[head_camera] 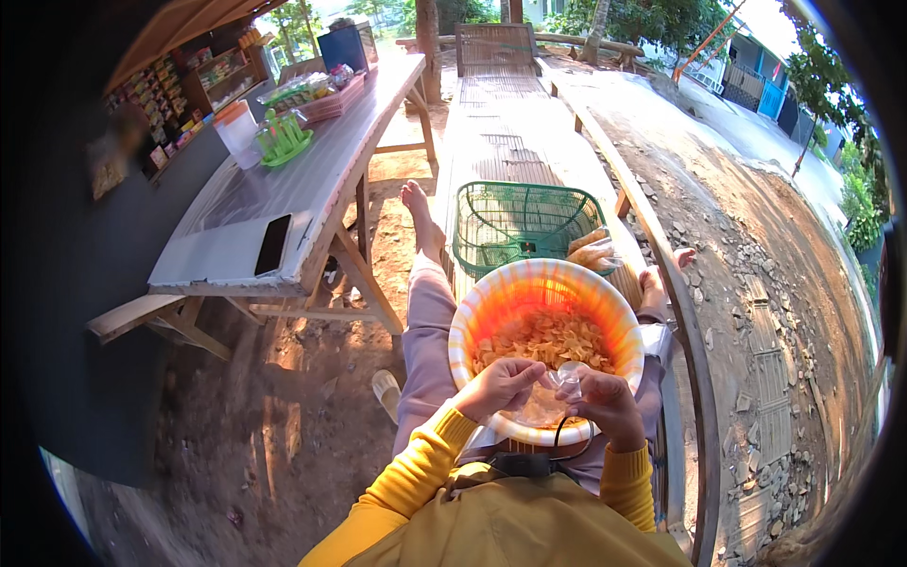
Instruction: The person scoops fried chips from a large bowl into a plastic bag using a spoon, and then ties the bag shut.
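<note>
Between my legs stands a white and orange streaked plastic tub (470, 333), partly filled with thin golden chips (560, 340). Over its near rim, my left hand (502, 386) pinches one side of a clear plastic bag (528, 407) between thumb and forefinger. My right hand (609, 405) grips the bag's gathered top from the other side. The lower part of the bag hangs inside the tub; how much it contains is hard to tell. Just beyond the tub sits a green plastic basket (528, 186) with filled clear packets (594, 249) in its near right corner.
The slatted bamboo bench (499, 145) beneath me has a wooden rail (659, 248) along its right. At left, a table (212, 244) carries a dark-screened phone (273, 244), a lidded pitcher (237, 135), a green glass rack (283, 142) and a pink basket (336, 103). A sandal (387, 393) lies on the ground.
</note>
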Action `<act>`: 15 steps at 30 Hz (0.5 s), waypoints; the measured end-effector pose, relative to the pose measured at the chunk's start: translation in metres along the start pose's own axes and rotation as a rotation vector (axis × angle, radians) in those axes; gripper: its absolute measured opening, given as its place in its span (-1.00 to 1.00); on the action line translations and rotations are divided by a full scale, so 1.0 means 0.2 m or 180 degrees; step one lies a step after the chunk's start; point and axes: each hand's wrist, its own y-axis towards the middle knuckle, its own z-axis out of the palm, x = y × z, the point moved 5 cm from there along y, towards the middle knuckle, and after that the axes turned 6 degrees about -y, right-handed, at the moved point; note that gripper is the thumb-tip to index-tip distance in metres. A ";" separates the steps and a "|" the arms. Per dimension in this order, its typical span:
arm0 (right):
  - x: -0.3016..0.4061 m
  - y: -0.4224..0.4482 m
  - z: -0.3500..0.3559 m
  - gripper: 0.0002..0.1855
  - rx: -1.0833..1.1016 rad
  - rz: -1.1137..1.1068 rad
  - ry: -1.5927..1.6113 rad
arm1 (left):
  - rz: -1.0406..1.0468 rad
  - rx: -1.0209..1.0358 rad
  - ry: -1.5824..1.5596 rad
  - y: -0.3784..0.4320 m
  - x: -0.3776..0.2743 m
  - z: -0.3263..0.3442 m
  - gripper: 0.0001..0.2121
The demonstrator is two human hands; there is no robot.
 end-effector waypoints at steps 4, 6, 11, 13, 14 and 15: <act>0.12 0.07 0.08 -0.72 -0.0130 -0.0217 -0.0569 | 0.0383 -0.0075 0.0014 0.06 0.10 -0.05 -0.65; 0.08 0.05 0.02 -0.72 -0.0076 -0.0049 -0.0538 | -0.0061 0.0128 -0.0035 0.01 0.05 -0.02 -0.66; 0.12 0.05 0.05 -0.81 0.0460 -0.0320 -0.0052 | -0.0144 0.0168 -0.0254 0.04 0.09 0.00 -0.68; 0.12 0.07 0.06 -0.82 0.0613 -0.0243 -0.0441 | 0.0253 0.0239 0.0092 0.04 0.07 0.00 -0.67; 0.10 0.06 0.02 -0.82 0.0514 0.0024 -0.0822 | 0.0295 0.0245 0.0277 0.03 0.06 0.00 -0.67; 0.10 0.07 0.00 -0.82 0.0403 0.0292 -0.1213 | 0.0307 0.0240 0.0275 0.02 0.04 -0.01 -0.67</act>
